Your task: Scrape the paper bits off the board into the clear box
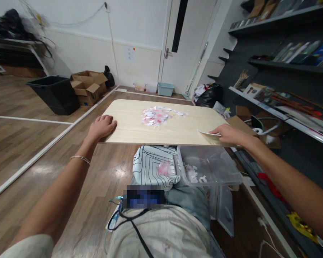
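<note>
A pale wooden tabletop lies in front of me with a heap of torn white and pink paper scraps on its middle. My left hand holds the tabletop by its left edge near the front corner, fingers bent and thumb on top. On the right side, my right hand pinches a thin, flat white piece, its edge resting low on the wood. I cannot tell whether that piece is card or plastic. Below the front edge, a clear plastic bin contains more scraps.
A white patterned bag with a pink patch lies at my lap beside the bin. A black trash bin and open cardboard boxes stand at the left. Loaded dark shelves line the right, with a black garbage bag near the door.
</note>
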### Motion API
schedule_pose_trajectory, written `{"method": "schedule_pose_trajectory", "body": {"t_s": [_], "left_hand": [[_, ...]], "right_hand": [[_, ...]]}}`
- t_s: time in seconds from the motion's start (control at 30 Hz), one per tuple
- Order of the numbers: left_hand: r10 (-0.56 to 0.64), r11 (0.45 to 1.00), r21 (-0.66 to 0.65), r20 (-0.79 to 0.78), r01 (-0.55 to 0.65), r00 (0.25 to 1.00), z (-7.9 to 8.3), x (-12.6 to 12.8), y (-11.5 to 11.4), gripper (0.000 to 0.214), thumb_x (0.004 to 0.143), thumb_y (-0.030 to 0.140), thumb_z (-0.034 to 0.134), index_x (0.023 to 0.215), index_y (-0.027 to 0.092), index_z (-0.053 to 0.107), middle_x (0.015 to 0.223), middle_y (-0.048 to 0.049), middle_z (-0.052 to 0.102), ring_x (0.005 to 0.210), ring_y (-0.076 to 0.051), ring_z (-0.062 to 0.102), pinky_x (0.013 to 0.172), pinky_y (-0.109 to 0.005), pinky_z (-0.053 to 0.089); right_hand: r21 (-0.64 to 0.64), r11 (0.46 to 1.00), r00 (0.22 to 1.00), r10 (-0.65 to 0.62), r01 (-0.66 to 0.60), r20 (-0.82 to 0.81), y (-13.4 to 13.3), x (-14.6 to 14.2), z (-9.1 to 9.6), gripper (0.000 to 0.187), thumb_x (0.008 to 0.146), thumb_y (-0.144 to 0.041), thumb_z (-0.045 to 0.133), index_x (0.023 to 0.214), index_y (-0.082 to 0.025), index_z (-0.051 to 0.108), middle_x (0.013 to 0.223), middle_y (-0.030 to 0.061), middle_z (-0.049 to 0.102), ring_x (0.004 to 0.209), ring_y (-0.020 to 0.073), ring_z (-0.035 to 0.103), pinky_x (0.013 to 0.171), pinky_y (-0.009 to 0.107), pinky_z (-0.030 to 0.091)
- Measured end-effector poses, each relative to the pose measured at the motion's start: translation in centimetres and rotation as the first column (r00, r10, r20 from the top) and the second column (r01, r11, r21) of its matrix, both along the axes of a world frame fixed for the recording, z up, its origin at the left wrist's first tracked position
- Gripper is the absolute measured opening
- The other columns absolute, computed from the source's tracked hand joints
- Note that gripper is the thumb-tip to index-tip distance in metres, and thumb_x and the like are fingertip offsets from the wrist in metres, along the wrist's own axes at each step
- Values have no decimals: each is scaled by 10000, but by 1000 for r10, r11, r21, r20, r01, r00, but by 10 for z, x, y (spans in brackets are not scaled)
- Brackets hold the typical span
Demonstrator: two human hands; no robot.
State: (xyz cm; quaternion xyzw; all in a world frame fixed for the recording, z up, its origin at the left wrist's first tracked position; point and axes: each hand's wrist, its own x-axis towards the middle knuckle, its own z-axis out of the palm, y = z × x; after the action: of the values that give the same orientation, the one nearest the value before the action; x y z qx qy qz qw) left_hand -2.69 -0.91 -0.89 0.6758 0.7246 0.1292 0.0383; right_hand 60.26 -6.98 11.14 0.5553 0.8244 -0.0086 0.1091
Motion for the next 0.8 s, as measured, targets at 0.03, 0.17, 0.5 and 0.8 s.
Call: {"method": "schedule_pose_trajectory", "body": {"t_s": [0.03,0.17,0.5,0.8], "left_hand": [[3,1000,3,-2,-3,1000,0,0,0,649,1167,567,380,1562,237,776,1838,-194,682,1654,-477,623,1344,-667,559],[14,1000,13,3,-14,1000,-1,0,1,638,1172,570,396,1556,242,786,1832,-195,688,1654,-478,633,1330,-674,575],[8,1000,-2,-5,-8,1000,1,0,0,671,1176,566,382,1600,208,761,1852,-213,665,1676,-488,622,1337,-687,572],[15,999,33,8,-15,1000,-3,2,0,672,1161,565,371,1575,220,772,1833,-215,679,1677,-486,607,1353,-706,548]], "right_hand": [[9,1000,1000,-15,15,13,-9,-2,-1,765,797,-55,664,1489,-193,957,1345,165,958,1234,357,910,1005,349,624],[51,999,999,-16,14,48,-41,-9,-4,786,798,-63,682,1522,-217,944,1285,155,970,1195,351,912,999,353,632],[29,999,999,-31,30,37,-53,-14,0,775,828,-53,653,1514,-268,943,1323,106,970,1220,316,895,976,335,602],[129,954,938,-292,271,188,-41,-47,34,491,1028,-101,571,1367,-77,926,1267,282,920,1151,382,880,908,372,555]]}}
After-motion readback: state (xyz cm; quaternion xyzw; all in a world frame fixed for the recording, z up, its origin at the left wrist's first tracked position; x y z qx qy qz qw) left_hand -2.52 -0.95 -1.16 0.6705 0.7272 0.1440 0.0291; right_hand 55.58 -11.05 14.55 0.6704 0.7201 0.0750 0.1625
